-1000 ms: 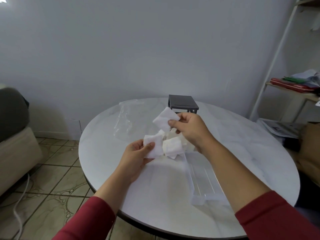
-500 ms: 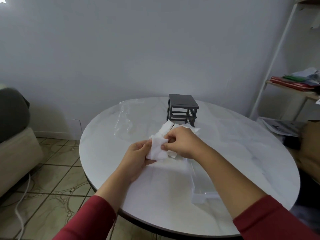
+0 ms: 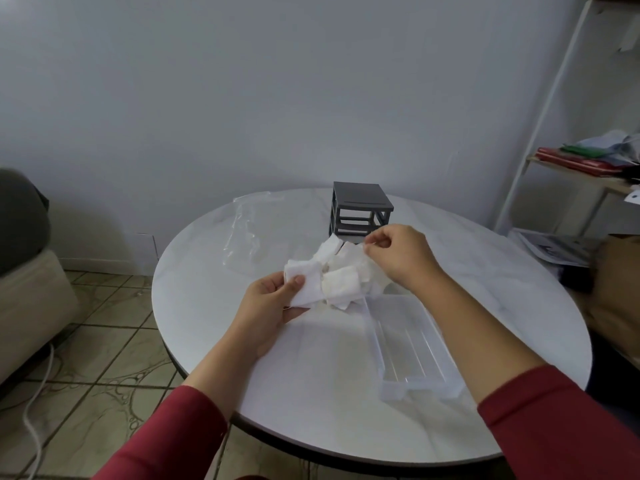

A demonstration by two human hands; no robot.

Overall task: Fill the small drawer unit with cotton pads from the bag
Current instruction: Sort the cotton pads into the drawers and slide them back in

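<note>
The only print in view is on the loose printed sheets (image 3: 550, 249) on the lower level of the white metal shelf rack (image 3: 540, 109) to the right of the bench, and it is too small to read.

The left hand (image 3: 273, 306) has its grip closed on one white square cotton pad (image 3: 304, 289), with the thumb on top and the fingers curled beneath. It holds the pad just above the middle of the round white marble-patterned bench (image 3: 207, 306). The right hand (image 3: 398, 258) has its grip narrowed to a pinch, thumb and forefinger meeting at the far upper edge of the heap of cotton pads (image 3: 341, 285), the other fingers curled in. Whether it has one pad or more I cannot tell.

The heap lies at the middle of the bench, touching the pad in the left hand. It is just in front of the dark grey open-sided drawer frame (image 3: 360, 209), which stands upright near the far edge. A clear plastic drawer (image 3: 412, 344) lies out of the frame on the right half of the bench, running from the heap toward the near edge. A clear plastic bag (image 3: 246, 237) lies flat near the far left edge.

Both sleeves are red. Red and green folders (image 3: 581, 162) lie on the rack's upper shelf.
</note>
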